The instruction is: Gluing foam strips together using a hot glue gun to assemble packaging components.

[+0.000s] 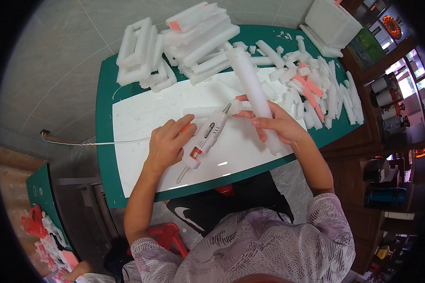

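My left hand [166,142] is closed round the handle of a white hot glue gun [209,133], fingers by its orange trigger. A clear glue stick [182,175] sticks out of the gun's rear. The metal nozzle points up and right, close to the fingertips of my right hand [286,124]. That hand grips a long white foam strip [249,78], tilted with its far end leaning left. A small white foam piece [236,106] shows near the nozzle; whether my right fingers hold it, I cannot tell. Another foam strip [197,112] lies behind the gun.
A white board [137,165] lies on the green table [106,108]. Foam frames [139,52] and stacked foam blocks [198,42] stand at the back. Loose white and pink foam pieces [311,89] are heaped right. A white cord [94,143] runs left. Another person's arm [80,270] shows lower left.
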`<state>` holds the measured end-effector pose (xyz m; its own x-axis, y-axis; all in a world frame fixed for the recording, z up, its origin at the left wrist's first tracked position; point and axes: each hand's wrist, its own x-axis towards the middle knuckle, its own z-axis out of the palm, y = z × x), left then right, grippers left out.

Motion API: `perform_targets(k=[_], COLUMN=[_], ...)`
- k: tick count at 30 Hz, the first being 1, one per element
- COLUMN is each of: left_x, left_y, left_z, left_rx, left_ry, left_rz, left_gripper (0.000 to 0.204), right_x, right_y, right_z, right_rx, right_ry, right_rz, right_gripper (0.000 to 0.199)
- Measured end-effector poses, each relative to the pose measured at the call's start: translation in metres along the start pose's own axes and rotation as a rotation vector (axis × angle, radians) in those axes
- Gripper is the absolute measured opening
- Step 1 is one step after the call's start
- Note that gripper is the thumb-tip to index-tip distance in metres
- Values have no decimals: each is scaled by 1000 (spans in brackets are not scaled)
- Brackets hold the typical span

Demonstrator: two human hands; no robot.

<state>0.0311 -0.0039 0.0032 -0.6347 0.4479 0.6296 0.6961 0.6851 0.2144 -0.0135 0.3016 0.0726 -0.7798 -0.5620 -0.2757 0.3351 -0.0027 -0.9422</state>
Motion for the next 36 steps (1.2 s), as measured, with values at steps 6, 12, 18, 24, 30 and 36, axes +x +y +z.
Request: perform_targets(k=[6, 12, 18, 24, 30, 36], left_x=[-2, -2, 1, 0, 1, 3], left_y=[-1, -1, 2, 3, 5, 5], left_z=[0, -1, -4, -4, -6, -3], left_rx=[-1, 27, 106, 191, 320, 400], left_ry=[-23, -37, -48, -53, -32, 11], left_rz=[5, 25, 60, 97, 156, 215], left_gripper=[47, 49, 49, 48, 36, 26], right_x=[-1, -3, -3, -6, -4, -3], right_y=[0, -2, -1, -10, -8, -8], right_z=[2, 3, -1, -4, -9, -13], right_rx=[13, 0, -43, -117, -125, -136], right_ry=[-14, -44, -55, -86, -113, -112], right_rz=[-3, -3, -11, 22, 31, 61], right_gripper=[71, 68, 63, 60, 59, 63])
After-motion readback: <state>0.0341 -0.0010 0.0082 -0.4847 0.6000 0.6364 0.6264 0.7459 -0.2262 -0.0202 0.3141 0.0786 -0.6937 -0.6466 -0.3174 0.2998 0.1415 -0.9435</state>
